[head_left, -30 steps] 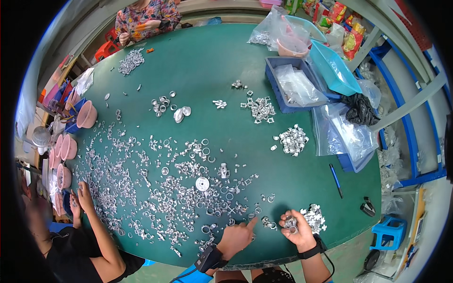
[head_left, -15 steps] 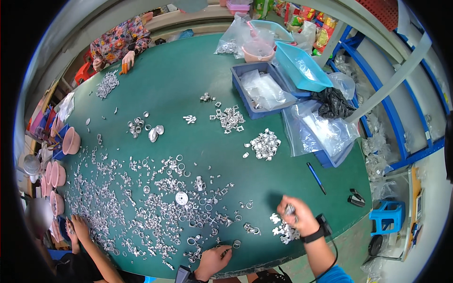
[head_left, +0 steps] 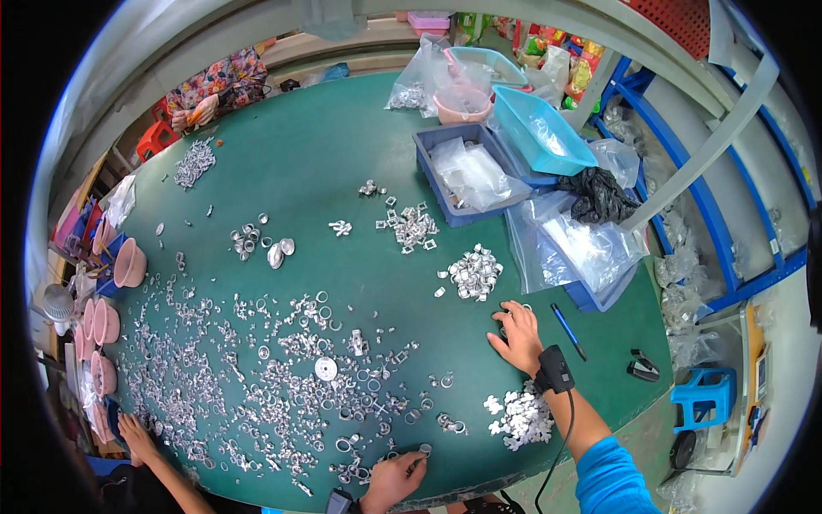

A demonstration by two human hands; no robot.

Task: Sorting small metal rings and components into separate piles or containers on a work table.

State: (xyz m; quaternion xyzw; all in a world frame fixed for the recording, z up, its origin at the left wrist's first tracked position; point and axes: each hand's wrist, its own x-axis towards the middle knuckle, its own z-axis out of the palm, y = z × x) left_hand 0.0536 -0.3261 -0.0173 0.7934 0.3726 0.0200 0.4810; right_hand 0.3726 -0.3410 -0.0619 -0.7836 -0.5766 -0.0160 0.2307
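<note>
My right hand (head_left: 517, 336) is low over the green table, fingers spread and pointing away from me. A small silvery bit (head_left: 527, 307) shows by its fingertips; anything under the palm is hidden. Below the wrist lies a heap of silver flower-shaped pieces (head_left: 524, 418). At the near edge, my left hand (head_left: 394, 481) has its fingers curled together, and what they hold, if anything, cannot be made out. A metal ring (head_left: 425, 448) sits at its fingertips. Left of it spreads a wide scatter of small metal pieces (head_left: 282, 385), with a pale disc (head_left: 326, 368) among them.
Sorted heaps of band-like pieces (head_left: 475, 272) and square frames (head_left: 411, 228) lie farther off. Blue bins (head_left: 454, 214) with plastic bags stand at the back right. A blue pen (head_left: 568, 332) and a black stapler (head_left: 643, 366) lie right. Other people's hands (head_left: 137, 439) (head_left: 204, 110) are leftward.
My right hand has moved away from me, from beside the flower-shaped heap, and its fist around silvery pieces has opened. My left hand has stayed nearly in place. The far person's hands have drawn back.
</note>
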